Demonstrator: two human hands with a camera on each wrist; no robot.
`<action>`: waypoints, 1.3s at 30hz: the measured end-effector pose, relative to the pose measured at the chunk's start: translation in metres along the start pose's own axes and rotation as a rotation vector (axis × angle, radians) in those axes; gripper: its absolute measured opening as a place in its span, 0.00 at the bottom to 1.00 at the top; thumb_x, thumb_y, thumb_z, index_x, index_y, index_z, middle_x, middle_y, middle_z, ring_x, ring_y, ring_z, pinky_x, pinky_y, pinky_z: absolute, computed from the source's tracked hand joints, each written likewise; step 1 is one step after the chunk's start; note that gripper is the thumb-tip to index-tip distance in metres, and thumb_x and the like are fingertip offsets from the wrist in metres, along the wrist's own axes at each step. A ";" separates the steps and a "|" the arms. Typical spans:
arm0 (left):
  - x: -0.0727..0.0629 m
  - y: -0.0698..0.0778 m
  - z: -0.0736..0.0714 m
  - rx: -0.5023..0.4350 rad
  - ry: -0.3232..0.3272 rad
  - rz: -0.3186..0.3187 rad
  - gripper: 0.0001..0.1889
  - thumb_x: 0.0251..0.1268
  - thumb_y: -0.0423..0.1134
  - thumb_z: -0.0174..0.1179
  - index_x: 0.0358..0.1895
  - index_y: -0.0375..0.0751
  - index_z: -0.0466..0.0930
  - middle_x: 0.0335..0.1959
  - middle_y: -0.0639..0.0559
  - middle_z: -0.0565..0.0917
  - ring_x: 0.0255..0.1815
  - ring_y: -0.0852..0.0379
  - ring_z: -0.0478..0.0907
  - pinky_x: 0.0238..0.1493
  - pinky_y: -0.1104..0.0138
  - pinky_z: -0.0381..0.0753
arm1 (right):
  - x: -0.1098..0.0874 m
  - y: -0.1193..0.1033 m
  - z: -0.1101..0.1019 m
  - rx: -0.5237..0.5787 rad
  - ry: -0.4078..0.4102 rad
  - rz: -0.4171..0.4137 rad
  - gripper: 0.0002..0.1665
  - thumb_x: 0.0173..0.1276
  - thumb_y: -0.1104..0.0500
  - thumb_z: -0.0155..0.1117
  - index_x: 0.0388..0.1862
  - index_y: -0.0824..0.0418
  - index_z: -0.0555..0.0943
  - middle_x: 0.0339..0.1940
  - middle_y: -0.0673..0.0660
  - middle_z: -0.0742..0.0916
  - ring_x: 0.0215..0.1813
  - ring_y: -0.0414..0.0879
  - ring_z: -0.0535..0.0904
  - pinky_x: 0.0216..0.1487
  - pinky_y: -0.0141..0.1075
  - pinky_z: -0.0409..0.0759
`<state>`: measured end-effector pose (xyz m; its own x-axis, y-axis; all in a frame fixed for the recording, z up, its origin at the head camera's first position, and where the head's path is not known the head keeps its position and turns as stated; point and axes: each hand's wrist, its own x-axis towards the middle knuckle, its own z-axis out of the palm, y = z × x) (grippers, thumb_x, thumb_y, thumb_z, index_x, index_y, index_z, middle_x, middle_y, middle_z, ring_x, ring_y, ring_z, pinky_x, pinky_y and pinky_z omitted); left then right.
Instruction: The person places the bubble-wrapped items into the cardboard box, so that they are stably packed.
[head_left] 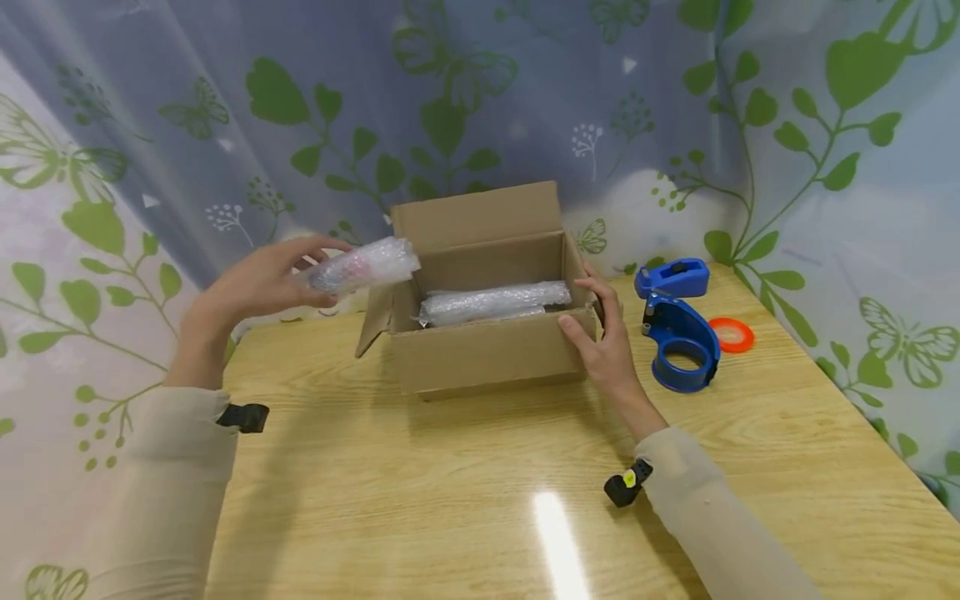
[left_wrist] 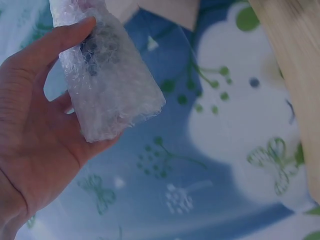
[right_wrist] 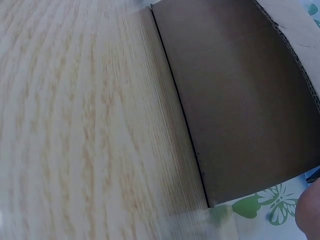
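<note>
My left hand [head_left: 258, 279] holds a bubble-wrapped package [head_left: 378, 262] in the air at the box's left side, pinched between thumb and fingers. A dark part and a pinkish patch show through the wrap; what lies inside is hidden. In the left wrist view the package [left_wrist: 112, 90] has its flat end pointing down. An open cardboard box [head_left: 495, 362] stands on the table, its back flap raised and a side flap hanging out at left. Another bubble-wrapped package [head_left: 495, 302] lies inside it. My right hand [head_left: 607, 346] grips the box's right front corner, thumb on the front wall.
Right of the box stand a blue tape dispenser [head_left: 675, 277] and a blue hand-held tape cutter [head_left: 682, 346]. A red ring-shaped roll [head_left: 742, 335] lies beside the cutter. Behind the wooden table [head_left: 450, 483] hangs a leaf-patterned curtain [head_left: 465, 108].
</note>
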<state>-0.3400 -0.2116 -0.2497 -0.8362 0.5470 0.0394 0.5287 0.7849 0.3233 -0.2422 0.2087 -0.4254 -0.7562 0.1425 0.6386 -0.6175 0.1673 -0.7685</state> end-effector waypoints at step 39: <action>0.088 0.114 0.095 -0.026 -0.235 0.298 0.31 0.75 0.42 0.63 0.78 0.52 0.68 0.75 0.47 0.73 0.74 0.45 0.71 0.73 0.49 0.71 | 0.000 0.002 0.000 -0.006 0.003 -0.003 0.30 0.73 0.71 0.62 0.72 0.70 0.68 0.84 0.66 0.61 0.85 0.55 0.53 0.83 0.57 0.49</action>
<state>-0.3391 -0.0462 -0.2996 -0.5886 0.8042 -0.0823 0.7370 0.5757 0.3541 -0.2431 0.2094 -0.4272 -0.7535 0.1446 0.6413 -0.6188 0.1735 -0.7662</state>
